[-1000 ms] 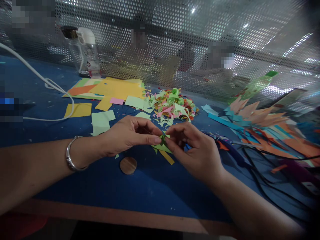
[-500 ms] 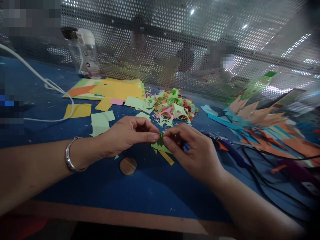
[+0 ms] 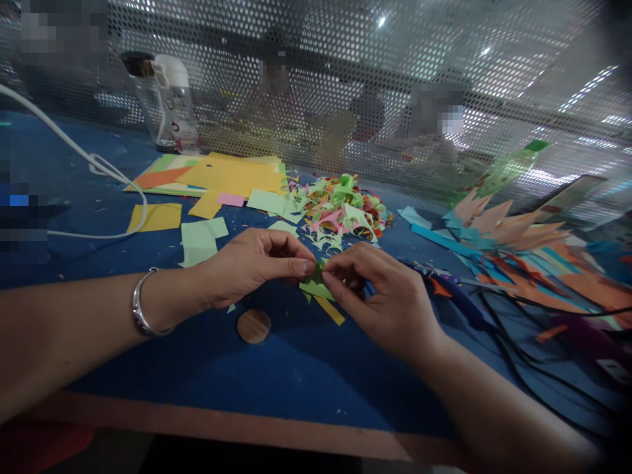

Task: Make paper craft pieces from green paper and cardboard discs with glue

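Left hand (image 3: 259, 266) and right hand (image 3: 392, 293) are nearly fingertip to fingertip, both pinching a tiny green paper piece (image 3: 319, 266), so it's right in the gap between them. Flat green paper (image 3: 314, 288) sits just under my fingertips, yellow strip (image 3: 330, 311) poking out toward me. Wooden disc (image 3: 253, 326) is on my side of the left hand, scrap pile (image 3: 345, 207) just beyond both.
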Demonstrator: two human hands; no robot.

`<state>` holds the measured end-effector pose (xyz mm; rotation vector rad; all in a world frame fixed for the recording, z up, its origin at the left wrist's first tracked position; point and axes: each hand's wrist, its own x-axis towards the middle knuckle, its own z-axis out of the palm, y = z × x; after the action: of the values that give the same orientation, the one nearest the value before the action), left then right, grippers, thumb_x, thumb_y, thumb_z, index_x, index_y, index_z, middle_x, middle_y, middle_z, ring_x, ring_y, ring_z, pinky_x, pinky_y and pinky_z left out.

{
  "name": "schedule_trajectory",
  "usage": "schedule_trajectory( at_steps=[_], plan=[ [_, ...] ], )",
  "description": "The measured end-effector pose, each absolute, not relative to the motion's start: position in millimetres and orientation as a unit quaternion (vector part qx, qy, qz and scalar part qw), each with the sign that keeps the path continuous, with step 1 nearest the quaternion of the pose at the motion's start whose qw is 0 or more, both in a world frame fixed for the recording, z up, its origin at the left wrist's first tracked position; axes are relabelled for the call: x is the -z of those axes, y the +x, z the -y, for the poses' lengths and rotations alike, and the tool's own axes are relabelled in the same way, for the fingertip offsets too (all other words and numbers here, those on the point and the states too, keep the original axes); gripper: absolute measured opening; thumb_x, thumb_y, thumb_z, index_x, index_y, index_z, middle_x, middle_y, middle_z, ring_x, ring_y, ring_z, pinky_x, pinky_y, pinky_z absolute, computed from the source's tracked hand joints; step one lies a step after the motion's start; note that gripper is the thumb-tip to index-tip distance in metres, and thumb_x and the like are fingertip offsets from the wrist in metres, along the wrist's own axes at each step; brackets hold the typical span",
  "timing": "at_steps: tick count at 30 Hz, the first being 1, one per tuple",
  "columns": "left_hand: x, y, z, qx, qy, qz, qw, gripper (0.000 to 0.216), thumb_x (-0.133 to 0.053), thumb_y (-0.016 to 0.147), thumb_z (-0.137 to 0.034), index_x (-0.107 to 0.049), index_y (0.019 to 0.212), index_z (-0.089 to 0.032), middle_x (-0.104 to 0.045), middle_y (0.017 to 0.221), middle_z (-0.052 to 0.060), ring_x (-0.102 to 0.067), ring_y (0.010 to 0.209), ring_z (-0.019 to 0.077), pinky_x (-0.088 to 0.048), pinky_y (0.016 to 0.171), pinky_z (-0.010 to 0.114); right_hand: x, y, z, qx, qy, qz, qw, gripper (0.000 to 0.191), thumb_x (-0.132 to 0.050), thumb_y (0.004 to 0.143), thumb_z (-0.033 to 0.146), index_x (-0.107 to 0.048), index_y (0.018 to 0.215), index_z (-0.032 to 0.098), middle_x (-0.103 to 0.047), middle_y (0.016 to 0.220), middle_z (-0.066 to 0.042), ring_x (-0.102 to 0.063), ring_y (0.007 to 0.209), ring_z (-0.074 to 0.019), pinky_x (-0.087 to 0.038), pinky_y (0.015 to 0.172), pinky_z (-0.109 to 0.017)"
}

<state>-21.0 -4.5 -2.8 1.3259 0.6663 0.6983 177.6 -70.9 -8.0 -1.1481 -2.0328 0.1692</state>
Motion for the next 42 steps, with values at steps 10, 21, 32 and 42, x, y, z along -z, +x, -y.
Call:
schedule_trajectory(
  at_steps=[10, 21, 32, 42],
  plan=[
    [5.0, -20.9, 3.3, -0.306, 0.561, -0.317, 0.701, 0.012, -0.075, 0.076, -0.022, -0.069, 0.079, -0.012, -0.068, 0.075, 0.002, -0.065, 0.073, 0.0120, -0.050, 0.074, 0.026, 7.8, 177.3, 70.5, -0.062, -0.425, 0.815, 0.389, 0.011, -0.060, 0.088, 0.009, -0.062, 0.089, 0.020, -0.060, 0.082, -0.002, -0.053, 0.062, -0.0095, -0.045, 0.055, -0.023],
    [1.8, -19.4, 6.2, -0.288, 0.621, -0.337, 0.646, 0.018, -0.077, 0.074, -0.028, -0.068, 0.078, -0.013, -0.067, 0.071, 0.001, -0.060, 0.068, 0.0105, -0.049, 0.070, 0.025, 7.2, 176.4, 72.1, -0.050, -0.407, 0.838, 0.359, 0.011, -0.058, 0.089, 0.009, -0.061, 0.087, 0.019, -0.058, 0.085, -0.002, -0.050, 0.059, -0.0084, -0.042, 0.053, -0.023],
    [-3.8, -20.5, 9.1, -0.257, 0.638, -0.367, 0.626, 0.005, -0.066, 0.071, -0.019, -0.067, 0.075, -0.016, -0.066, 0.071, 0.000, -0.059, 0.064, 0.0111, -0.049, 0.065, 0.025, 6.6, 176.6, 72.0, -0.044, -0.408, 0.853, 0.322, 0.014, -0.054, 0.091, 0.011, -0.064, 0.093, 0.020, -0.062, 0.089, -0.005, -0.058, 0.070, -0.0132, -0.046, 0.058, -0.026],
    [0.7, -22.9, 3.1, -0.281, 0.675, -0.353, 0.584, 0.017, -0.072, 0.070, -0.019, -0.064, 0.084, -0.015, -0.066, 0.077, 0.000, -0.061, 0.070, 0.0111, -0.049, 0.071, 0.025, 5.1, 179.1, 71.7, -0.049, -0.415, 0.846, 0.330, 0.006, -0.059, 0.092, 0.019, -0.064, 0.096, 0.020, -0.064, 0.089, -0.005, -0.060, 0.072, -0.0140, -0.048, 0.060, -0.026]
  ],
)
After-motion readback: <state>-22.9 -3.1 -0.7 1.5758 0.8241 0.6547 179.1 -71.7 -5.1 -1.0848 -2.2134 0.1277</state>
